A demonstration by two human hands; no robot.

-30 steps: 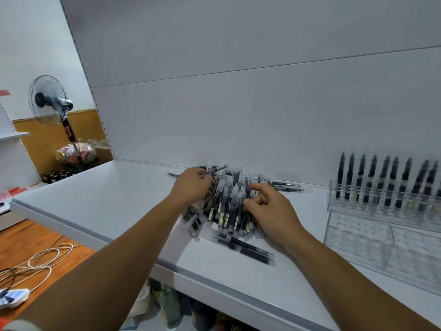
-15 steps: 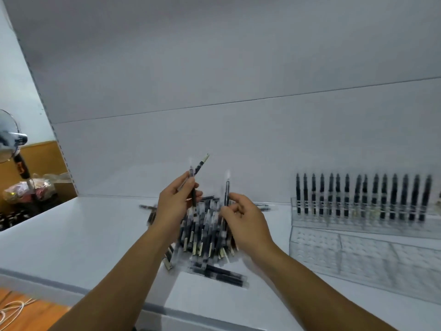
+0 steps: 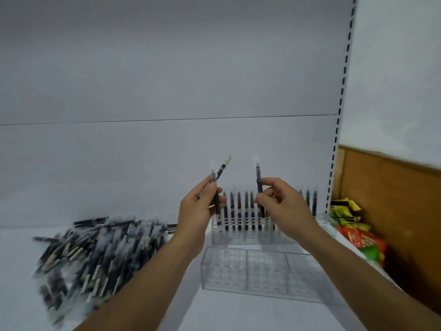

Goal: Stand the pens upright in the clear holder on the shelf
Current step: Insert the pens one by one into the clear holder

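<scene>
The left hand [image 3: 199, 211] pinches two pens [image 3: 213, 176], one near upright, one tilted right, with their tops rising above its fingertips. The right hand [image 3: 284, 209] pinches one pen [image 3: 258, 177] upright at mid-shaft. Both are raised in front of the clear holder [image 3: 262, 271] on the shelf [image 3: 214, 311] — a pile of pens [image 3: 95, 249] lies to its left.

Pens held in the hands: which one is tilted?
The pale-tipped pen in the left hand, leaning right. That hand's second pen and the single pen in the right hand point roughly straight up.
</scene>
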